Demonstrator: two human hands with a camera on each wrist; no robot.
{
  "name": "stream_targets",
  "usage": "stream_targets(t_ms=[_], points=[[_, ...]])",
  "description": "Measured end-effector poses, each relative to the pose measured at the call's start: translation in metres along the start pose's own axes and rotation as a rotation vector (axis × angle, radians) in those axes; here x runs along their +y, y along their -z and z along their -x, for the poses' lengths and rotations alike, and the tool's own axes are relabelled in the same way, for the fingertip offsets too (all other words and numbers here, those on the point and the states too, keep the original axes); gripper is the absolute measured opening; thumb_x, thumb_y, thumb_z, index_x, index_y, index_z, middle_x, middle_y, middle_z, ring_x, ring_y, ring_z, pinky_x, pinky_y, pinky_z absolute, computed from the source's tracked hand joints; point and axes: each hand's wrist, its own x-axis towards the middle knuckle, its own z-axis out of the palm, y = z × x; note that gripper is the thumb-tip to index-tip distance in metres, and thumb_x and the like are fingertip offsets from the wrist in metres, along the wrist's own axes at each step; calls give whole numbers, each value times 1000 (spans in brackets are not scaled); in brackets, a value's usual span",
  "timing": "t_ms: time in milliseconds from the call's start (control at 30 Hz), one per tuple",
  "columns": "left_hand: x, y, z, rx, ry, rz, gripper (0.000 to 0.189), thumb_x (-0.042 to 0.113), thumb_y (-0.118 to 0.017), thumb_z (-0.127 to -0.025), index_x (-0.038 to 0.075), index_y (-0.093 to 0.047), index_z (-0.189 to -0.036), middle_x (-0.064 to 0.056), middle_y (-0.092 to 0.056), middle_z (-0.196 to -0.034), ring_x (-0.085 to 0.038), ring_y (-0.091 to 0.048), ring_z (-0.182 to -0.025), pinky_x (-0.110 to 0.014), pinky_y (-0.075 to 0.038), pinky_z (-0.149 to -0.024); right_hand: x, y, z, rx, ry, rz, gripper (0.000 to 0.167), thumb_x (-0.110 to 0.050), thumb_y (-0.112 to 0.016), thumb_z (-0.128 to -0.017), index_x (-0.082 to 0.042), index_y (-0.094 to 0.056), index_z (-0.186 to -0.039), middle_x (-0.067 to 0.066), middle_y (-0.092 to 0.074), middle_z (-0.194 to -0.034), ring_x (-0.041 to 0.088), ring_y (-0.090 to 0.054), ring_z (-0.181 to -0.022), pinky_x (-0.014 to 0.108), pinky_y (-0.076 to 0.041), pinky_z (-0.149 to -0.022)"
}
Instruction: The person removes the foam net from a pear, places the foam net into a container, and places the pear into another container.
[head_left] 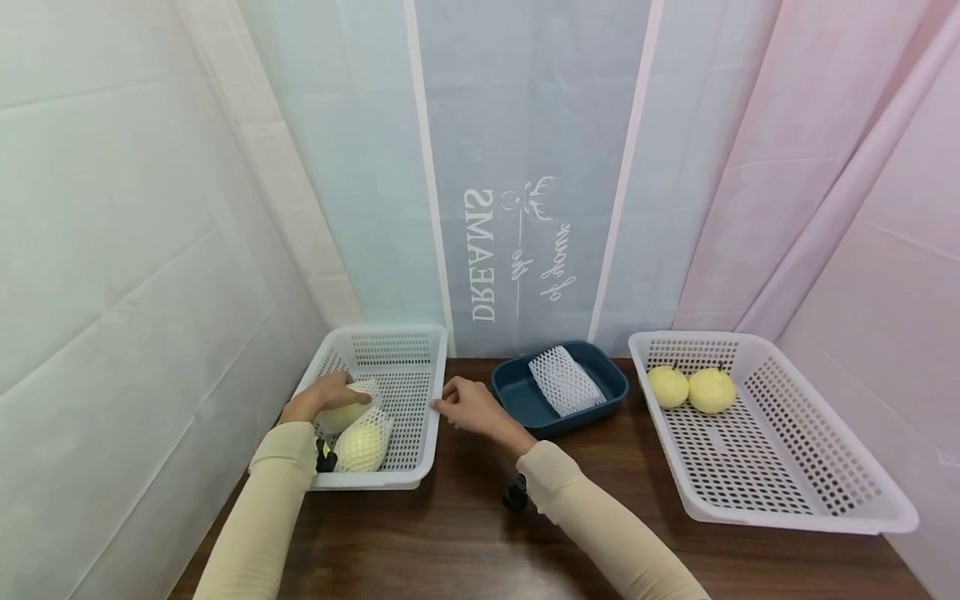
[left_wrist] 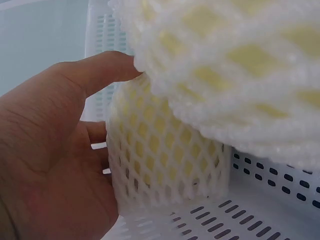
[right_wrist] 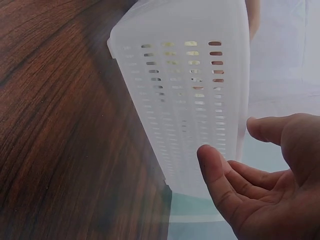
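In the left white basket [head_left: 432,450], my left hand [head_left: 330,396] holds a yellow pear [left_wrist: 160,145] in a white foam net, thumb near its top and fingers round its side. A second netted pear [head_left: 362,446] lies nearer in the same basket and looms large in the left wrist view. Beside the basket's right rim is my right hand [head_left: 472,407], its thumb at the rim and its fingers loosely bent outside the wall. Nothing is gripped there; whether the thumb touches the rim I cannot tell.
A dark blue tray [head_left: 517,408] with a white foam net [head_left: 566,382] stands mid-table at the back. To the right, a larger white basket [head_left: 795,521] holds two bare pears [head_left: 712,390]. Fabric walls [head_left: 150,275] enclose the brown wooden table [head_left: 450,542].
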Motion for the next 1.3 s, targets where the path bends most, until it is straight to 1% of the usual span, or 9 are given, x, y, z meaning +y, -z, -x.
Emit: stream_targets(t_ms=[133, 233, 367, 500, 633, 833, 967, 1100, 1300], points=[[0, -2, -2, -16, -23, 1, 80, 40, -72, -98, -15, -46, -149, -38, -46, -155, -56, -47, -141, -63, -47, -110, 1, -2, -1, 2, 2, -5, 33, -30, -68, -106, -1, -66, -123, 7, -74, -91, 14, -67, -69, 27, -54, -62], [0, -3, -4, -46, -38, 3, 80, 37, -73, -97, -13, -43, -153, -38, -43, -158, -56, -43, -145, -65, -44, -113, 1, -3, -1, 2, 4, -31, 34, -28, -68, -105, 1, -66, -123, 12, -76, -95, 21, -71, -72, 29, -57, -62], [0, -4, -7, -100, -41, 17, 82, 25, -74, -92, -11, -38, -156, -37, -41, -159, -56, -42, -146, -67, -42, -114, 1, -4, -2, 0, -2, -110, 34, -24, -70, -104, 4, -65, -122, 18, -76, -100, 31, -76, -80, 40, -64, -69], [1, -4, -7, -136, -28, 19, 85, 16, -74, -87, -9, -35, -158, -37, -41, -159, -55, -43, -145, -68, -40, -115, 0, -5, -4, 3, -43, -187, 35, -21, -72, -102, 6, -64, -123, 18, -77, -100, 31, -78, -81, 52, -65, -78], [1, -4, -7, -151, -19, -4, 88, 13, -75, -88, -9, -30, -161, -37, -32, -165, -57, -34, -151, -69, -36, -119, -1, -7, -5, 15, -89, -233, 33, -19, -74, -102, 5, -64, -121, 14, -78, -97, 29, -79, -80, 54, -64, -81], [0, -6, -8, -138, -15, -36, 87, 13, -77, -91, -11, -29, -161, -38, -32, -164, -57, -33, -151, -68, -36, -119, -3, -8, -5, 12, -126, -357, 31, -12, -73, -101, 8, -62, -122, 16, -78, -98, 32, -80, -78, 55, -63, -84], [-1, -8, -9, -128, -24, -44, 87, 16, -79, -91, -10, -32, -160, -38, -35, -163, -57, -36, -150, -68, -38, -118, -3, -9, -5, 2, -141, -434, 30, -7, -72, -100, 10, -61, -122, 18, -78, -98, 26, -79, -72, 59, -62, -87], [-2, -10, -9, -126, -44, -45, 87, 17, -80, -91, -9, -33, -160, -37, -38, -161, -56, -40, -148, -68, -40, -116, -2, -10, -6, -6, -154, -481, 31, -5, -72, -100, 11, -60, -123, 19, -78, -99, 21, -77, -70, 61, -60, -90], [-5, -12, -14, -115, -62, -54, 87, 18, -80, -89, -10, -35, -158, -37, -45, -155, -53, -48, -141, -66, -43, -112, -1, -10, -7, -15, -169, -508, 32, -4, -71, -100, 12, -59, -125, 21, -79, -101, 22, -78, -74, 60, -61, -90]])
